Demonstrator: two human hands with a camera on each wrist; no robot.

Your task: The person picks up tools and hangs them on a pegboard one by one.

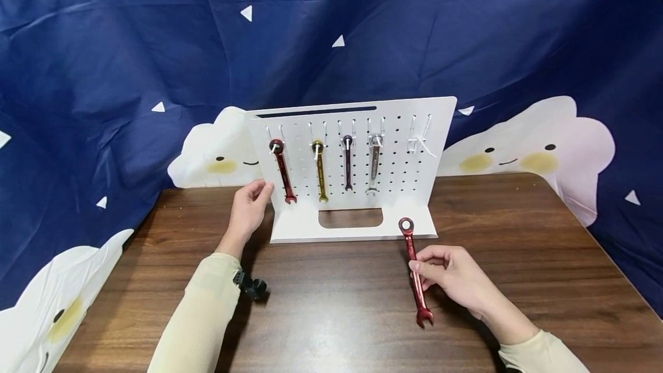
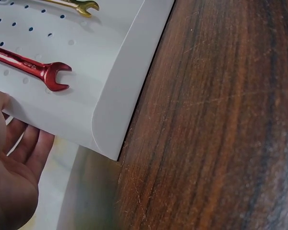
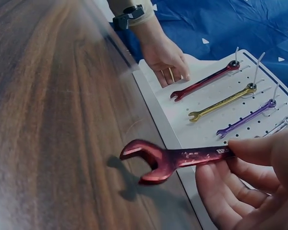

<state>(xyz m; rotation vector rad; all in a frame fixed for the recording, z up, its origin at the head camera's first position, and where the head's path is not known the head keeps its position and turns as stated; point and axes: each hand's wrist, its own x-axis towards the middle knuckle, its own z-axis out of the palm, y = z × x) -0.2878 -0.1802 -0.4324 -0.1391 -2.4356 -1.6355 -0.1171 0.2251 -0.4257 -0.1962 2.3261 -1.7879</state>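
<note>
My right hand (image 1: 458, 278) pinches a red combination wrench (image 1: 417, 286) by its shank between thumb and fingers. The wrench is held above the table in front of the board, ring end up and open jaw toward me. At the left edge of a white pegboard (image 1: 295, 226), my left hand (image 1: 248, 212) grips the panel, thumb in front and fingers behind. From the board's hooks hang another red wrench (image 1: 283, 171), a yellow wrench (image 1: 321, 174), a purple wrench (image 1: 348, 166) and a silver wrench (image 1: 375, 166), all with ring ends up.
Toward the board's right side is one more wire hook (image 1: 422, 144). The board's base stands on a brown wooden table (image 1: 331, 292). Behind it hangs a dark blue cloth (image 1: 290, 62) with clouds and triangles. A small black device (image 1: 251, 285) sits at the left wrist.
</note>
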